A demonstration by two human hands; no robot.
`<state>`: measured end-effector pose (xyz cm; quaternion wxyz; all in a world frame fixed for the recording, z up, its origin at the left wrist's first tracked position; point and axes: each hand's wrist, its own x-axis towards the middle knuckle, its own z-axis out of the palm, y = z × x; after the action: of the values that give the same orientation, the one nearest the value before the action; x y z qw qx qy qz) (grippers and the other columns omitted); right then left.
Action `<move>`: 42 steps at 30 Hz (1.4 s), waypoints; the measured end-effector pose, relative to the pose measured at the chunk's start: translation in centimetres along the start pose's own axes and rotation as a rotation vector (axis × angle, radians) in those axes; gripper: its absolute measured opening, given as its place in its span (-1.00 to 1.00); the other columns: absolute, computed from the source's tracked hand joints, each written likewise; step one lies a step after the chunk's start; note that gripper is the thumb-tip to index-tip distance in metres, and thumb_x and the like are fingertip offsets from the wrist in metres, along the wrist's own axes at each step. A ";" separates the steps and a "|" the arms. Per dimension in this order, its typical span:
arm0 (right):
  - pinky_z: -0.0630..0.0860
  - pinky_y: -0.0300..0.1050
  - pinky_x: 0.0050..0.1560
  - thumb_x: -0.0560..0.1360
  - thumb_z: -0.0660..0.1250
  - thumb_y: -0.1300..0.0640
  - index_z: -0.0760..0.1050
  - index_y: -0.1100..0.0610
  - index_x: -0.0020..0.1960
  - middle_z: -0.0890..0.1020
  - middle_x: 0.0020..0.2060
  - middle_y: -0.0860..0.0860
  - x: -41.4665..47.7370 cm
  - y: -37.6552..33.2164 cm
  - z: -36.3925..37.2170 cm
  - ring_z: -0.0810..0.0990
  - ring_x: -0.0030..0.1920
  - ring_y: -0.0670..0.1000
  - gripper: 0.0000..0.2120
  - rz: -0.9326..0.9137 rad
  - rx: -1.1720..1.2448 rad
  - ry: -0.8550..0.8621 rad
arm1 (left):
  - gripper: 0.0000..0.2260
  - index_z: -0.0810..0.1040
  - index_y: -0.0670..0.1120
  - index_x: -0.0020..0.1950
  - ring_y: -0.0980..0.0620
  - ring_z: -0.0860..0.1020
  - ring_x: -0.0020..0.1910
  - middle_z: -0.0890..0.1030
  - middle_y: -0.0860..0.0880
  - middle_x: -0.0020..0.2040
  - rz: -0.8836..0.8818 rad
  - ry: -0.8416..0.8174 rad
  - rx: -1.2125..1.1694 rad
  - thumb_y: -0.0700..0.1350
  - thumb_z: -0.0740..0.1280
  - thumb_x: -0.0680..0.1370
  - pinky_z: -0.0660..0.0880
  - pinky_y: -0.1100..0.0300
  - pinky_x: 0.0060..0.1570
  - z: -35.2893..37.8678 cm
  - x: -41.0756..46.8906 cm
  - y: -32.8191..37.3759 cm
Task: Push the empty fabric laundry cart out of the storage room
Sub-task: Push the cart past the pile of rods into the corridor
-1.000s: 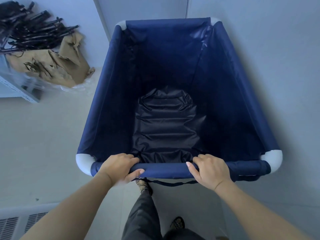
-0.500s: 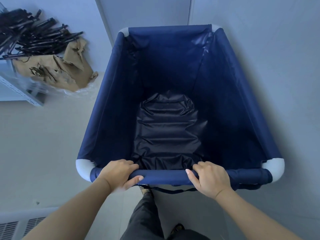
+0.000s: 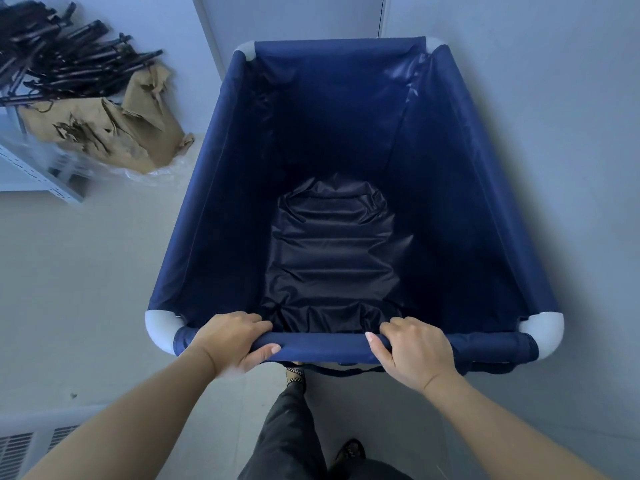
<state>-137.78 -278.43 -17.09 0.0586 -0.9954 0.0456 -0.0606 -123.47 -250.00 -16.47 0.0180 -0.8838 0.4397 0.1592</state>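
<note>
A navy fabric laundry cart (image 3: 207, 202) with white plastic corner pieces fills the middle of the view. It holds nothing; only its wrinkled dark bottom shows. My left hand (image 3: 230, 341) grips the near top rail left of centre, thumb underneath. On the same rail, right of centre, my right hand (image 3: 414, 351) wraps the fabric-covered bar. The cart's far rail stands close to the pale wall and a door frame edge (image 3: 381, 19).
A wall (image 3: 571, 150) runs close along the cart's right side. At the upper left, a metal shelf (image 3: 41, 174) carries torn brown paper (image 3: 104, 133) and a pile of black rods (image 3: 62, 64). A floor vent (image 3: 20, 448) sits lower left. My legs and shoes are below the rail.
The cart and both hands have shifted slightly lower in view, and the shelf and paper have slid toward the right and down, as I step along with the cart. Grips are unchanged.
</note>
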 end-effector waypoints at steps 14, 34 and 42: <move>0.17 -0.21 -0.59 0.47 0.24 -0.12 0.43 0.05 -0.46 0.46 -0.55 -0.07 0.1 0.1 0.2 0.43 -0.52 -0.04 -0.61 -0.018 -0.020 -0.025 | -0.32 0.44 0.07 0.13 0.01 0.48 -0.05 0.52 0.08 -0.05 -0.004 0.015 -0.001 0.40 -0.27 0.37 0.33 0.15 -0.20 -0.1 0.0 0.1; 0.16 -0.21 -0.58 0.45 0.30 -0.11 0.46 0.07 -0.45 0.46 -0.56 -0.07 1.0 0.1 0.4 0.43 -0.52 -0.02 -0.63 -0.018 -0.037 -0.020 | -0.11 0.44 0.09 0.12 0.02 0.48 -0.09 0.51 0.08 -0.08 0.003 0.083 -0.038 0.48 -0.47 0.27 0.32 0.16 -0.23 -0.2 0.8 -0.7; 0.13 -0.24 -0.58 0.46 0.13 -0.14 0.43 0.07 -0.49 0.43 -0.59 -0.07 1.8 0.0 0.3 0.41 -0.55 -0.03 -0.56 0.011 -0.033 0.006 | -0.14 0.44 0.08 0.10 0.02 0.49 -0.09 0.51 0.08 -0.08 0.024 0.070 -0.024 0.47 -0.45 0.28 0.30 0.17 -0.24 -0.5 1.7 -1.2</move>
<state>-135.98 -278.60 -17.19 0.0424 -0.9958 0.0521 -0.0626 -121.44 -250.63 -16.57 -0.0098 -0.8835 0.4489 0.1336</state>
